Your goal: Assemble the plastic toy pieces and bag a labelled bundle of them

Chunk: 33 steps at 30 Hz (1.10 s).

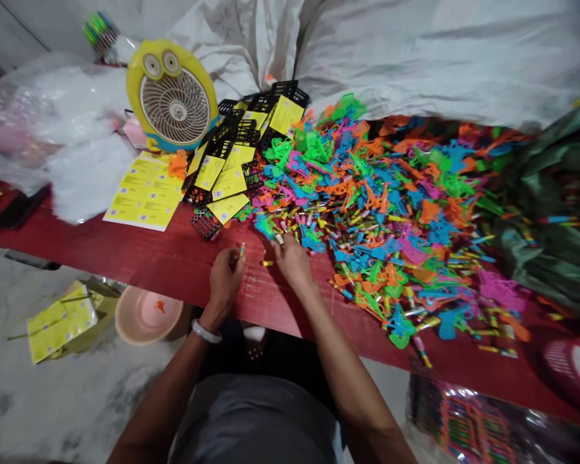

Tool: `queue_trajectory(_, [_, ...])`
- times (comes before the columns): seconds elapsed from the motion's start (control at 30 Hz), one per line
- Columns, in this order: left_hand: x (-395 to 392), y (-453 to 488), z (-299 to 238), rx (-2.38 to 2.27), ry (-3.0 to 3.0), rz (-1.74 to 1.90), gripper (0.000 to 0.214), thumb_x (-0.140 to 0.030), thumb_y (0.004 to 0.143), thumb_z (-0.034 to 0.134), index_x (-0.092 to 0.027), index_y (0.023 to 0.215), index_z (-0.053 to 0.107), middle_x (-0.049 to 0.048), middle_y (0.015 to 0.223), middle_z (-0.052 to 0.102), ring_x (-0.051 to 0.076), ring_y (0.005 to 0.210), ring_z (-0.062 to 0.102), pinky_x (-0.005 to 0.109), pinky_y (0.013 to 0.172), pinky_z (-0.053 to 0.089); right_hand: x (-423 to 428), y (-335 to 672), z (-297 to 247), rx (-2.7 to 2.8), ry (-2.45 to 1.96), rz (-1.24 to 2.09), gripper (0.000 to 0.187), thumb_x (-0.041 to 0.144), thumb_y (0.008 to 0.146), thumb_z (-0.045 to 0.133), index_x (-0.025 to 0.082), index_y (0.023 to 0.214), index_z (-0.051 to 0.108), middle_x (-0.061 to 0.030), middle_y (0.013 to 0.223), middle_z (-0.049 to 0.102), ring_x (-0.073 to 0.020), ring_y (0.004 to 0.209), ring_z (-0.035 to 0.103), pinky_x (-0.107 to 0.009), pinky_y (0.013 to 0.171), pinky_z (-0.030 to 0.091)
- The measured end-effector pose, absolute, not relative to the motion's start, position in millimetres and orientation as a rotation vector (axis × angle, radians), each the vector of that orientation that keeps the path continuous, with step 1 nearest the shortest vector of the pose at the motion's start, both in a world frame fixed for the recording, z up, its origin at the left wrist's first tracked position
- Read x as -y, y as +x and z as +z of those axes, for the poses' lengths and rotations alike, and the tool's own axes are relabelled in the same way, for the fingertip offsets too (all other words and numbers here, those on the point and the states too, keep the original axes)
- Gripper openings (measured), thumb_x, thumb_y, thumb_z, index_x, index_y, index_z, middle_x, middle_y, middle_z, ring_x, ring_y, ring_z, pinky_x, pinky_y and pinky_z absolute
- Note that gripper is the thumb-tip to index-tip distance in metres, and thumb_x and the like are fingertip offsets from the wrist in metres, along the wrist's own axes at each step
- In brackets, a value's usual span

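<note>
My left hand [225, 278], with a pale bangle at the wrist, is closed in a pinch above the red tabletop. A short multicoloured stick [242, 249] stands up from its fingertips. At the near edge of the pile, the fingers of my right hand [294, 261] are closed around a small pale stick [279, 239], partly hidden by them. A yellow-banded stick [267, 263] lies on the table between both hands. Just beyond the right fingertips is a blue-green plastic piece [265, 225]. The heap of coloured plastic pieces [367, 193], mixed with small sticks, spreads to the right.
A yellow fan [176, 109] stands at the back left, beside black plastic baskets [246, 132] with yellow cards. Printed yellow sheets [142, 193] lie in front of it. White sacks [425, 58] line the back. Below the table's edge is a pink basin [147, 316].
</note>
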State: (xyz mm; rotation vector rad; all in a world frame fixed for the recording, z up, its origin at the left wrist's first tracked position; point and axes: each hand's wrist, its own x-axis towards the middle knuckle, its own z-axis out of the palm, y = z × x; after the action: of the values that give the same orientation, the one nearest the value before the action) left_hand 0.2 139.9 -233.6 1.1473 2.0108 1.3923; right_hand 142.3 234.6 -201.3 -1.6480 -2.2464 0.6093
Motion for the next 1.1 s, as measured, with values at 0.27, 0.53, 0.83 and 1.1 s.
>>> queue_trajectory(0.27, [-156.8, 45.1, -211.8, -1.584, 1.109, 1.521, 0.032, -0.042, 0.092, 0.06, -0.017, 0.111, 0.065, 0.0116, 0.113, 0.067, 0.023, 0.105, 0.063, 0.037, 0.095, 0.05, -188.4, 176.7, -219.4, 1.858, -1.227, 0.735, 0.032, 0.051, 0.097, 0.048, 0.021, 0.092, 0.059, -0.0074, 0.087, 0.066, -0.0216, 0.079, 0.06, -0.034, 0.073, 0.048])
queue_trajectory(0.53, [-119.2, 15.6, -175.0, -1.332, 0.742, 1.452, 0.038, -0.052, 0.08, 0.073, -0.019, 0.092, 0.061, -0.0019, 0.076, 0.063, 0.013, 0.067, 0.056, 0.026, 0.066, 0.046, -163.9, 180.4, -196.0, 1.417, -1.086, 1.674, 0.039, 0.06, 0.091, 0.06, 0.021, 0.101, 0.062, 0.0045, 0.066, 0.053, -0.0125, 0.057, 0.048, -0.024, 0.054, 0.039])
queue_trajectory(0.83, [-96.5, 28.1, -177.7, -1.407, 0.996, 1.194, 0.025, -0.04, 0.082, 0.071, -0.019, 0.094, 0.074, 0.0019, 0.089, 0.073, 0.017, 0.083, 0.061, 0.027, 0.077, 0.047, -161.5, 221.0, -175.1, 1.934, -0.932, 0.951, 0.029, 0.033, 0.098, 0.061, 0.03, 0.125, 0.072, -0.006, 0.108, 0.067, -0.0193, 0.1, 0.065, -0.034, 0.088, 0.054])
queue_trajectory(1.1, [-89.5, 32.9, -180.2, -1.489, 1.373, 1.061, 0.021, -0.037, 0.088, 0.066, -0.024, 0.097, 0.08, 0.0028, 0.091, 0.077, 0.018, 0.084, 0.067, 0.028, 0.078, 0.047, -158.7, 221.5, -182.9, 2.111, -0.828, 0.908, 0.029, 0.035, 0.103, 0.053, 0.028, 0.123, 0.073, -0.0075, 0.105, 0.069, -0.0206, 0.101, 0.067, -0.035, 0.089, 0.056])
